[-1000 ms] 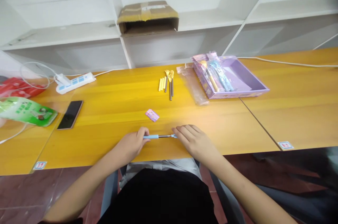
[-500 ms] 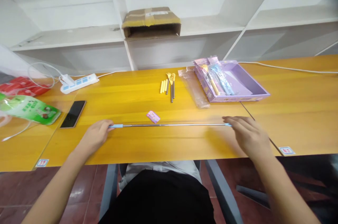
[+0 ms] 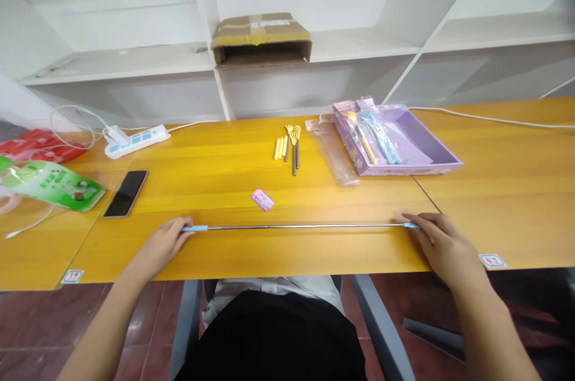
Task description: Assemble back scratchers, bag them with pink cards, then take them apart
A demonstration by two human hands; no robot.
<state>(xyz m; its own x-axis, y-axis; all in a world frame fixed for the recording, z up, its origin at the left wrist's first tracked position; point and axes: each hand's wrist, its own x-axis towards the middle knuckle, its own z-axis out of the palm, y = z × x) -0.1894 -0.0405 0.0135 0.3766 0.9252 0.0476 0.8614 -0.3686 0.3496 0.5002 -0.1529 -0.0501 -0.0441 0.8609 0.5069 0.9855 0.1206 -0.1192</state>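
A telescopic back scratcher (image 3: pixel 305 226), a thin metal rod with light blue ends, stretches from hand to hand across the front of the table. My left hand (image 3: pixel 166 244) is closed on its blue handle. At the other end, the fingers of my right hand (image 3: pixel 442 243) pinch the blue head, which they partly cover. Beyond the rod lies a small purple card (image 3: pixel 262 200). Farther back are several yellow-headed pieces with metal rods (image 3: pixel 294 153), one head hand-shaped, beside several loose pale yellow handles (image 3: pixel 281 147).
At the back right, a purple tray (image 3: pixel 438 144) holds bagged pieces (image 3: pixel 377 135), with an empty clear plastic bag (image 3: pixel 335 156) beside it. On the left are a phone (image 3: pixel 126 193), a green pouch (image 3: pixel 67 186) and a power strip (image 3: pixel 139 140). A cardboard box (image 3: pixel 260 39) sits on the shelf.
My right hand has moved right and toward the table's front edge, and the rod between my hands is longer. My left hand has come slightly nearer the front edge.
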